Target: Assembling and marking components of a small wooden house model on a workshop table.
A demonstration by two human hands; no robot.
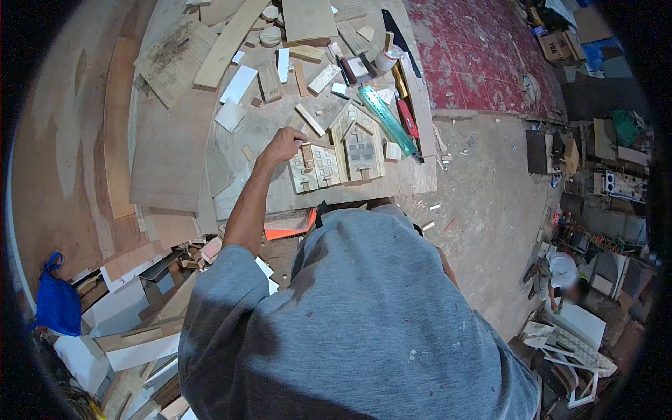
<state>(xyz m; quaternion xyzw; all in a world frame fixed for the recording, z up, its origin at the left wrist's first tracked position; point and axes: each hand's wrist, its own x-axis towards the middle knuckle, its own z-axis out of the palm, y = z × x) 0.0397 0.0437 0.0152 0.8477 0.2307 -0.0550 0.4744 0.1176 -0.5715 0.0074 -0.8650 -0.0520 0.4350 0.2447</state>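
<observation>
My left hand [283, 145] reaches over the worktable, its fingers pinched together at the upper left edge of a small wooden house model [323, 168]. Whatever sits between the fingertips is too small to make out. Pencil-like outlines of windows mark the model's low part, and small wood blocks are fixed on it. Joined on its right is a taller gabled house front [360, 147] with a dark grid of windows. Just above the model lies a loose wood strip [310, 120]. Only a sliver of my right arm [446, 269] shows beside the shirt; my right hand is hidden.
Right of the model lie a green ruler [387, 120], a red utility knife [407, 119] and a handsaw [401, 42]. Wood offcuts [269, 80] cover the table's far side. An orange-handled tool [290, 227] is below the near edge. Another person [562, 273] crouches at far right.
</observation>
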